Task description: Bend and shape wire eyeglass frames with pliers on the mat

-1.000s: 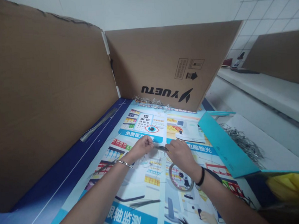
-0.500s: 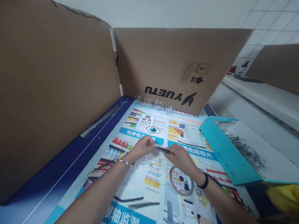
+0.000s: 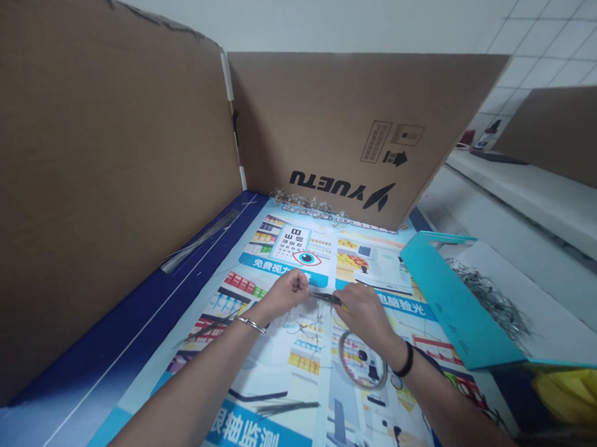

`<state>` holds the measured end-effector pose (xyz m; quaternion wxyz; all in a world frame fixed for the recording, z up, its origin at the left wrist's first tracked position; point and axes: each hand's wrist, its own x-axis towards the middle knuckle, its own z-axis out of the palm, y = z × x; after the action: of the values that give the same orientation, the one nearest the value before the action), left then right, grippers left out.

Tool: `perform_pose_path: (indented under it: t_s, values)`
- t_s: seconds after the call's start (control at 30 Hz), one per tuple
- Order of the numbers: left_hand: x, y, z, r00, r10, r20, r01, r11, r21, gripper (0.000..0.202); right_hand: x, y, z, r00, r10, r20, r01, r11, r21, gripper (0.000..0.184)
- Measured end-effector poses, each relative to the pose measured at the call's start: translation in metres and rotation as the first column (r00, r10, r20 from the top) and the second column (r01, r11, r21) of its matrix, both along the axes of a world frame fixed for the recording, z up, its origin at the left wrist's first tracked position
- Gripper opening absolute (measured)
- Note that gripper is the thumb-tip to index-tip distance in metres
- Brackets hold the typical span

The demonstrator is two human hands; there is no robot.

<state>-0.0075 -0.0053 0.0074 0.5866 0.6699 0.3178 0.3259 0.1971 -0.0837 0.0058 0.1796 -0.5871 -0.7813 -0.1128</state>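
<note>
Left hand and right hand meet over a slim dark metal plier-like tool with a yellow grip

The right hand is closed around the tool, whose narrow dark end points toward the left hand. The left hand's fingertips are drawn together in a pinch just beside that end; what lies between them is too fine to tell, and so is whether the tool touches them. A silver metal bracelet circles the left wrist, a black band the right.

Fine, loosely curling wires show below the hands, above a glossy blue-and-white printed sheet on the desk. Near the right forearm lies a round grey coil; nearer the wearer is a bundle of thin grey strands.

To the right, an open turquoise box with a white interior holds a tangled heap of silvery wire pieces. Close to it is a crumpled yellow item, blurred.

A second, pale strand bundle lies along the brown left cardboard panel. Small glinting pieces line the foot of the brown rear cardboard panel printed "YUETU".
</note>
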Motion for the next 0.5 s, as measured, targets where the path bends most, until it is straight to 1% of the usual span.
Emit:
perform_pose_path:
  t_s: [0.27,0.5]
  values:
    - [-0.002,0.000,0.002,0.999,-0.047,0.003,0.047,0.999,-0.026,0.015,-0.003,-0.005,0.010,0.998,0.029,0.055,-0.034,0.995,0.095,0.013]
    - [-0.002,0.000,0.001,0.999,-0.040,-0.001,0.040,0.999,-0.014,0.014,-0.003,-0.007,0.013,0.988,0.077,0.133,-0.096,0.984,0.148,0.014]
